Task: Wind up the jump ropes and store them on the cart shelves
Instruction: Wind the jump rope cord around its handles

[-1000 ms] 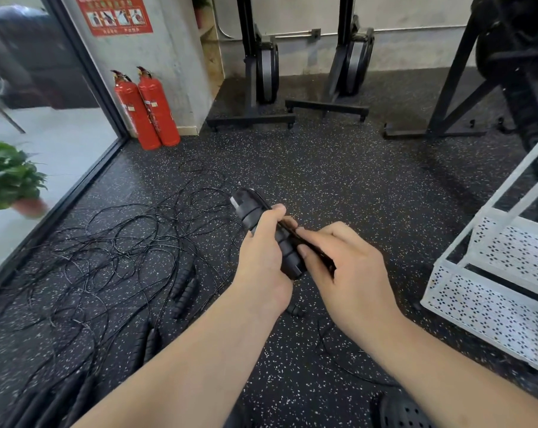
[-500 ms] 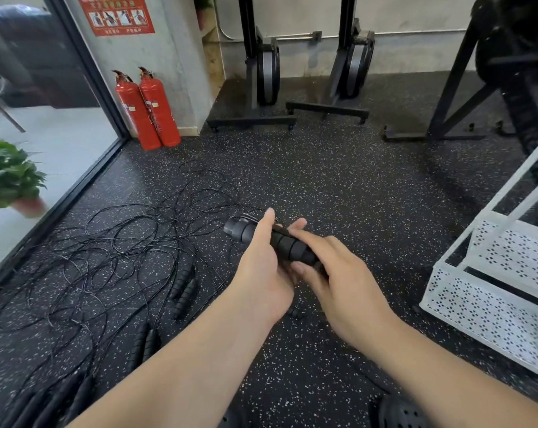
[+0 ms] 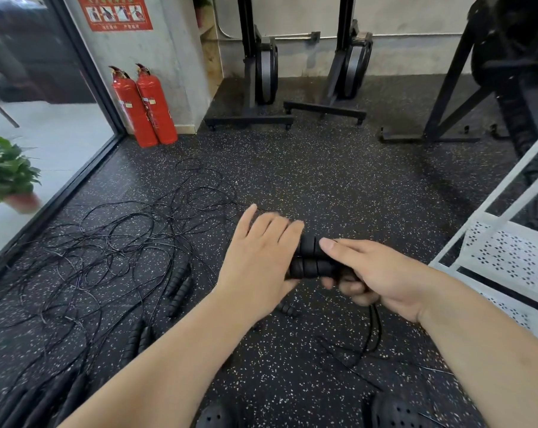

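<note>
Two black ribbed handles [image 3: 308, 267] sit side by side, roughly level, held in the air above the speckled floor [image 3: 323, 186] and well left of the cart [image 3: 508, 251]. Right grip [image 3: 382, 276] grasps their right ends: one finger lies straight along the top, while the lower fingers curl underneath the pair. Left grip [image 3: 258, 261] is released, its fingers stretched out and slightly blurred, laid flat over the handles' left ends; its thumb is hidden. A thin black cord [image 3: 373, 332] hangs from under the right grip and loops down onto the floor near a pair of dark shoes [image 3: 394, 412] at the bottom edge. To the left a wide tangle of ropes [image 3: 107, 257] is spread over the floor, with loose handles [image 3: 178, 285] lying among it, just beside the left forearm. The white perforated cart stands at the right edge. Far back, two red extinguishers [image 3: 144, 106] stand against a concrete pillar, and a green plant [image 3: 5, 171] sits beyond the glass at the left.
</note>
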